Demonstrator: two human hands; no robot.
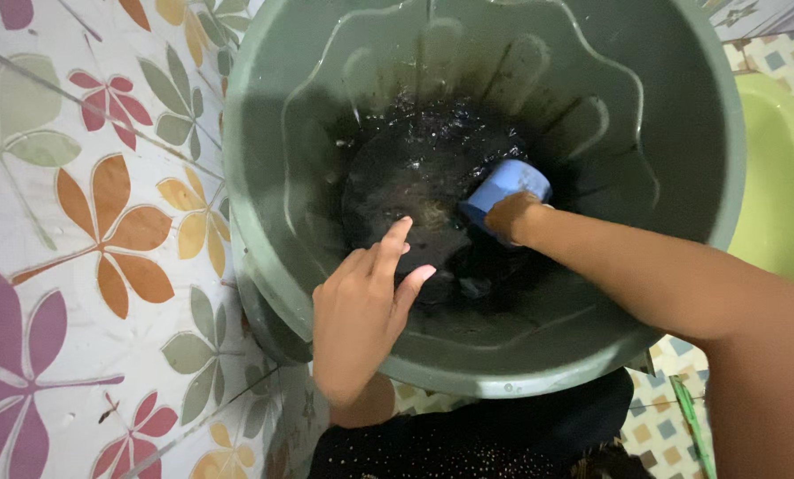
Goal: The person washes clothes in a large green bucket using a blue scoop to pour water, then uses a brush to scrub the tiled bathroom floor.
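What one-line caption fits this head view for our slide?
Right hand presses a blue scrubber into dark wet grime inside a green plastic tub; left hand rests on its near rim.

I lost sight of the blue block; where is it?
Head view: the blue block is in the right hand, right of centre inside the green tub.

Tiled floor [69, 222], white with leaf and flower print. Large grey-green tub [264, 142] standing directly on it. Right of tub: yellow-green basin [783, 177]. Below tub, at right: green stick [688, 417] lying on small checkered tiles.
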